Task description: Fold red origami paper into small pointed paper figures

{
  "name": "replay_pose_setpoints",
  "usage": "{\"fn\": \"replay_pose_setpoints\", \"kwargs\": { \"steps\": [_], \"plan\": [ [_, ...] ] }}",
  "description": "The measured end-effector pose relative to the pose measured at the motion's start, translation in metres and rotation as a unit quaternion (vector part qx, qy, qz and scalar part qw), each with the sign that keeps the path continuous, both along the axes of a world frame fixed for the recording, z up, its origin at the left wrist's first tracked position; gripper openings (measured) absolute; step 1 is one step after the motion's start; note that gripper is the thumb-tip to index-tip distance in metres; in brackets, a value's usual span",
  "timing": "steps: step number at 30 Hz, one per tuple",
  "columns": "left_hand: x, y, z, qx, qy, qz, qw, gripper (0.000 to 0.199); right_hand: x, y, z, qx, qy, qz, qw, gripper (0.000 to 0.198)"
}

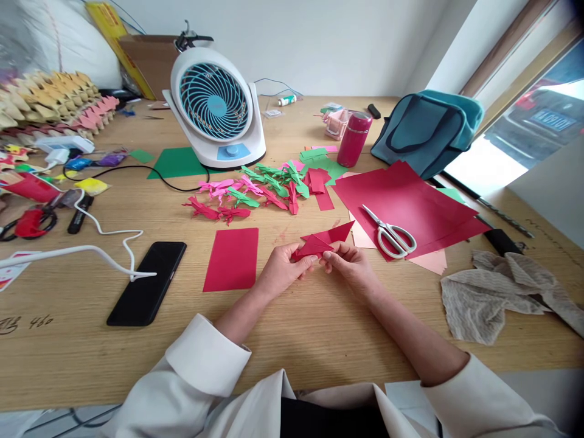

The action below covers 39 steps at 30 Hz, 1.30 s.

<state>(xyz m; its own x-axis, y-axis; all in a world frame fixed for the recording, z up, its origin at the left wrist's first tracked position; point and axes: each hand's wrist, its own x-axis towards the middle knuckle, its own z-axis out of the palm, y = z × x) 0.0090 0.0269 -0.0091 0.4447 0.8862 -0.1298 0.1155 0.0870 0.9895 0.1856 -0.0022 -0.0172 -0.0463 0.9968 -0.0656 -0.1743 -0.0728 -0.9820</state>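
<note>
Folded red paper [314,246] between phone [146,285] and scissors [384,227].

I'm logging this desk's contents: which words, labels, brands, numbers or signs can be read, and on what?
"460": handwritten on the table; the scrawl before it is unreadable.
Too blurred: blue plate outside, faint writing at the table's right.
Too small: marks on the fan hub, tube and yellow packaging.

A plain white wall [328,55] rises behind a wooden table [301,328] with visible grain. At right, a window [497,161] edged by a brown frame [502,58] admits bright daylight; a car [531,121] shows outside, its plate blue.
</note>
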Motion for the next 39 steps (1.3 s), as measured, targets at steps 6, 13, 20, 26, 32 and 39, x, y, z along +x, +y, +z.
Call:
{"fn": "replay_pose_setpoints", "kwargs": {
  "steps": [6, 13, 20, 26, 32, 39],
  "plan": [
    [-0.001, 0.001, -0.006, 0.002, 0.011, -0.008, 1.0, 0.037, -0.002, 0.001, -0.002, -0.013, 0.02, -0.011, 1.0, 0.036],
    [0.001, 0.001, -0.003, 0.026, 0.046, -0.009, 0.999, 0.034, -0.004, 0.0, -0.005, -0.012, 0.014, -0.027, 0.999, 0.038],
    [0.002, 0.0, 0.002, 0.109, 0.07, 0.039, 0.991, 0.025, -0.007, -0.002, -0.003, -0.025, -0.023, -0.021, 0.999, 0.041],
    [0.0, 0.002, 0.0, 0.099, 0.047, 0.002, 0.994, 0.023, -0.003, -0.003, 0.002, -0.025, -0.025, 0.062, 0.997, 0.039],
    [-0.003, 0.0, 0.01, 0.086, 0.106, -0.051, 0.989, 0.028, 0.008, -0.004, 0.007, 0.013, -0.103, 0.115, 0.988, 0.032],
    [-0.008, -0.003, 0.023, 0.133, 0.159, -0.124, 0.97, 0.023, 0.01, -0.008, 0.004, 0.085, -0.298, 0.116, 0.944, 0.02]
  ]
}}
